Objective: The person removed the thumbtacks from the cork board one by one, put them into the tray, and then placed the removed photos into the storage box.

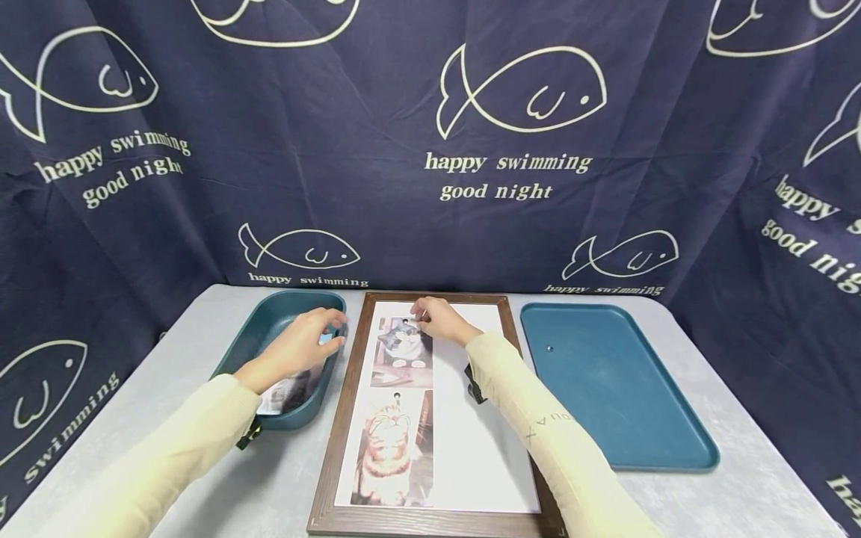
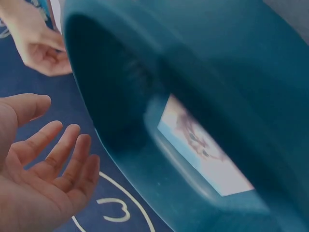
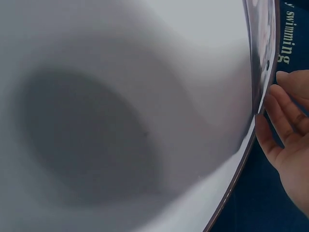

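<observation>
Photo of a grey-and-white cat (image 1: 402, 344) lies on the whiteboard (image 1: 477, 463), mid-frame. We see our right grip (image 1: 440, 321) relaxed, holding nothing we can make out, by its top edge; our left grip (image 1: 303, 338) hangs loose over the teal bin (image 1: 309, 411), left of centre. We judge this photo is being fixed; next calls for checking the black pin (image 1: 406, 322).

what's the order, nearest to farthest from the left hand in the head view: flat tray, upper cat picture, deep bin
1. Deep bin: nearest, on the left, directly behind the left hand in this view.
2. Upper cat picture: next, to the hand's right, on the framed board.
3. Flat tray: farthest, at the right, beyond the board.
</observation>
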